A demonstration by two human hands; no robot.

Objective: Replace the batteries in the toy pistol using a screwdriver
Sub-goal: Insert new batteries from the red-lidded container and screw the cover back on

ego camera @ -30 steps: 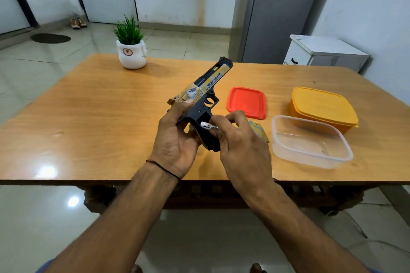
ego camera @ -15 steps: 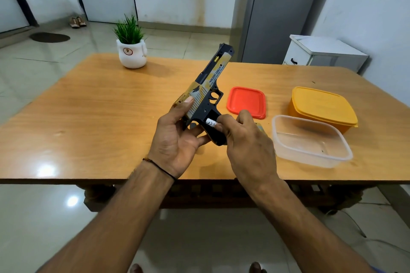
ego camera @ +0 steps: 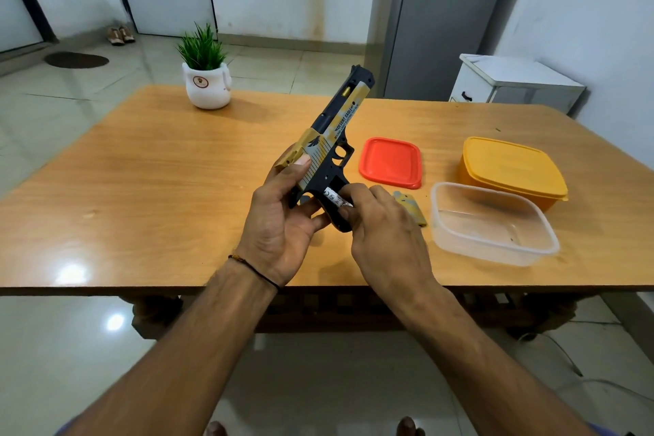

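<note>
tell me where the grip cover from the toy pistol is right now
In the head view the grip cover lies flat on the table, right of centre, just beyond the right hand and beside the near-left corner of the clear container.

The toy pistol (ego camera: 327, 149) was black and gold with grey patches, held above the surface near the middle of the frame, barrel tilted up toward the upper right. Its grip was open, and a white battery (ego camera: 335, 197) with black markings lay slanted in the opening. A small gold cover piece (ego camera: 412, 208) lay flat on the surface, right of centre.
</note>
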